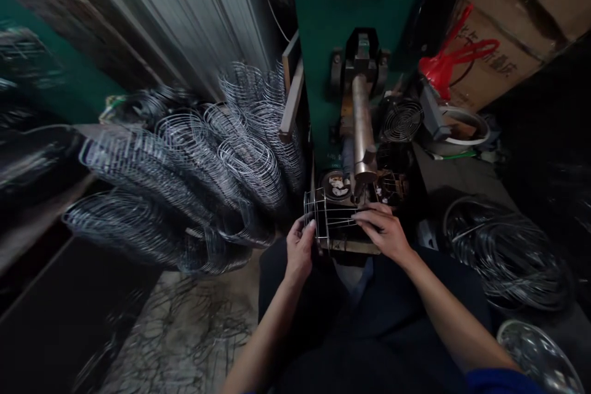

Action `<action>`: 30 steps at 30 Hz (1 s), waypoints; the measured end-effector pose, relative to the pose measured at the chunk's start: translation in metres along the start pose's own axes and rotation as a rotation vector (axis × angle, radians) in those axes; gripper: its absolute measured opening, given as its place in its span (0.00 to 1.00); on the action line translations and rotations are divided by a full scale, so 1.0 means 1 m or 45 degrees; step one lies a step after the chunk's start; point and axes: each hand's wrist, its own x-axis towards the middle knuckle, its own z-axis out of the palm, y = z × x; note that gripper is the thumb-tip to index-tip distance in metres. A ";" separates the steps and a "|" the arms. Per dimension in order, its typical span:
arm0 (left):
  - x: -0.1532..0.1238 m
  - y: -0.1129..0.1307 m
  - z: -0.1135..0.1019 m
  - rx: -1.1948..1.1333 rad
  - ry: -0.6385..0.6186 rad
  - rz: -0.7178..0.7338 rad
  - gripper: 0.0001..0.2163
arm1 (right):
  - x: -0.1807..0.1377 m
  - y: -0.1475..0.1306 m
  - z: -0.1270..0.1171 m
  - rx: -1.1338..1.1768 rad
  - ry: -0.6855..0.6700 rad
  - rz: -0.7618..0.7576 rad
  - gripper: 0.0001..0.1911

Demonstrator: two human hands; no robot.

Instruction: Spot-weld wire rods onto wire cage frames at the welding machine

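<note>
A wire frame (327,217) made of thin metal rods lies crosswise in front of me, just below the metal arm (364,129) of a green machine (318,43). My left hand (301,245) is closed on the frame's left end, thumb on top. At the other end, my right hand (383,229) pinches the frame's long wires close to the machine's tip. Whether the right fingers also hold a separate wire is too small to tell.
Stacks of wire rings (252,166) stand at my left. A coil of dark wire (503,252) lies at the right, near a red plastic object (436,71) and a round pan (462,126). Cardboard boxes (503,18) are behind. Loose wire bits (184,326) litter the floor.
</note>
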 end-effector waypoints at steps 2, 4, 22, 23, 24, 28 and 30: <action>0.003 -0.001 0.003 -0.015 0.006 -0.005 0.22 | 0.003 0.002 -0.001 -0.019 0.011 -0.005 0.07; 0.005 -0.001 0.007 -0.032 0.019 -0.011 0.23 | 0.007 0.005 -0.003 -0.035 0.029 -0.011 0.07; 0.017 0.010 0.022 -0.102 0.075 -0.037 0.23 | 0.029 0.015 -0.008 -0.012 0.036 -0.008 0.08; 0.019 0.010 0.022 -0.095 0.077 -0.032 0.23 | 0.030 0.016 -0.008 -0.007 0.037 -0.006 0.07; 0.020 0.009 0.022 -0.085 0.080 -0.019 0.24 | 0.030 0.017 -0.007 -0.001 0.041 0.002 0.07; 0.022 0.007 0.021 -0.048 0.068 0.054 0.24 | 0.027 0.020 -0.006 0.031 0.067 0.047 0.06; 0.022 0.007 0.020 -0.033 0.047 0.052 0.23 | 0.025 0.020 -0.007 0.071 0.093 0.080 0.05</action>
